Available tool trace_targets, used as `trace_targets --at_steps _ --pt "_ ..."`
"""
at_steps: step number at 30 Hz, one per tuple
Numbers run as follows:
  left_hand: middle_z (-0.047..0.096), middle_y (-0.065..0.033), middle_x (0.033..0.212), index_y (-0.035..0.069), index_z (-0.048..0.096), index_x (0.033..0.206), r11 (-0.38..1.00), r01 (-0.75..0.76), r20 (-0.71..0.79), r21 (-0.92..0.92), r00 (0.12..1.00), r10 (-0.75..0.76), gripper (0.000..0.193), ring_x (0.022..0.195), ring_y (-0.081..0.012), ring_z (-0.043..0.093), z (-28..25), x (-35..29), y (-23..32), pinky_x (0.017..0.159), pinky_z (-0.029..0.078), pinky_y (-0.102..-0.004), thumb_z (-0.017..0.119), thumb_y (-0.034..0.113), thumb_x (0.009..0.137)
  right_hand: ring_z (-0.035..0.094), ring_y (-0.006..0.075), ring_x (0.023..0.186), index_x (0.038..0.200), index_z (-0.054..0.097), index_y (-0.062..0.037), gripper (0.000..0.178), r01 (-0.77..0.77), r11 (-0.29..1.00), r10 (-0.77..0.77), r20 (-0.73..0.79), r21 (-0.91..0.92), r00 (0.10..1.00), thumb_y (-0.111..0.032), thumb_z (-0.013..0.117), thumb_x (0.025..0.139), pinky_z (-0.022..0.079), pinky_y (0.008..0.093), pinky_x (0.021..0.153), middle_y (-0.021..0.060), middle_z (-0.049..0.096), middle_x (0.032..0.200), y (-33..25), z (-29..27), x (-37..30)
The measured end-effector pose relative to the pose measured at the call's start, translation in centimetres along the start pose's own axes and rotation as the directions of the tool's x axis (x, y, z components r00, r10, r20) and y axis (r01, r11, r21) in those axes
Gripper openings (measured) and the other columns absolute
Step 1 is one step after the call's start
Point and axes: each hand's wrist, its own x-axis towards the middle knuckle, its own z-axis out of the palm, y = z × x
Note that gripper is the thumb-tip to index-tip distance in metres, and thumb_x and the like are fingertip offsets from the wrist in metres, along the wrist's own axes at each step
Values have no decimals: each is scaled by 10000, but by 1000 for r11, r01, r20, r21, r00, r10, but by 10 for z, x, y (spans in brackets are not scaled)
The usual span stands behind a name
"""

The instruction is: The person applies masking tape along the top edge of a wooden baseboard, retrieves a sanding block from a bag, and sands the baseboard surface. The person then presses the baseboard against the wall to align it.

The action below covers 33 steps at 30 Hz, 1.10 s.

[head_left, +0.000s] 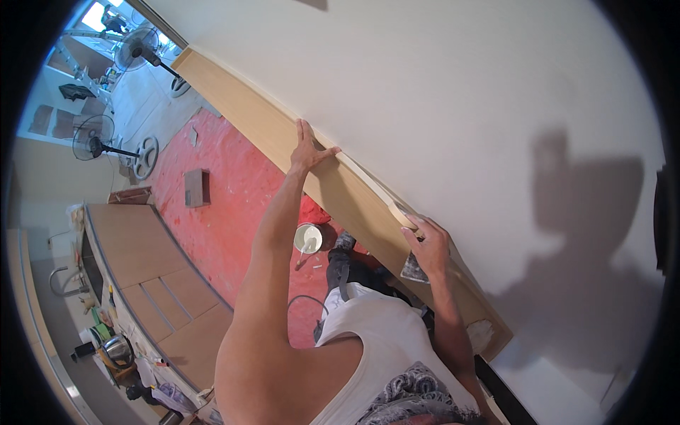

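A long pale wooden board (244, 110) with a raised edge runs diagonally along the white wall. My left hand (309, 151) lies on its wall-side edge, fingers stretched and thumb spread, pressing on a cream strip. From there the strip (368, 183) of masking tape runs down to my right hand (431, 249). Fingers and thumb of that hand are closed on what looks like the tape roll (403, 216), partly hidden by them. Just below the right hand shows a grey, speckled flat thing (415, 269) that I cannot make out.
A white bucket (308, 239) stands on the red-covered floor (227, 159) beside my foot. A brown block (197, 188) lies farther left. Two standing fans (138, 51) are at the far left. A cluttered counter with brown cabinets (166, 297) lines the left.
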Motion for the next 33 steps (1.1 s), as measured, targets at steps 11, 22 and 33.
trace_targets --at_steps 11,22,33 --pt "-8 -183 1694 -23 42 1598 994 -110 -1 -29 994 110 1098 1429 -395 411 40 -54 26 1071 472 -493 563 660 915 687 356 933 1100 736 -23 299 -6 1000 6 -15 -5 1000 -169 765 841 542 410 826 171 715 1010 2 10 2" --pt "342 -215 1584 2 260 1562 944 -238 -255 -230 951 177 688 908 -319 664 14 -75 2 857 552 -436 573 240 997 705 326 907 1109 727 -12 298 -5 998 6 13 -56 1000 -144 763 844 554 373 809 166 726 1033 -8 6 6" --pt "230 -241 1640 -11 247 1565 948 -204 -334 -243 935 116 689 1423 -417 394 32 -41 -35 1109 407 -453 557 123 964 701 339 933 1110 728 -7 299 -87 996 86 -31 -32 996 -151 756 849 549 396 831 169 722 1032 -5 11 2"
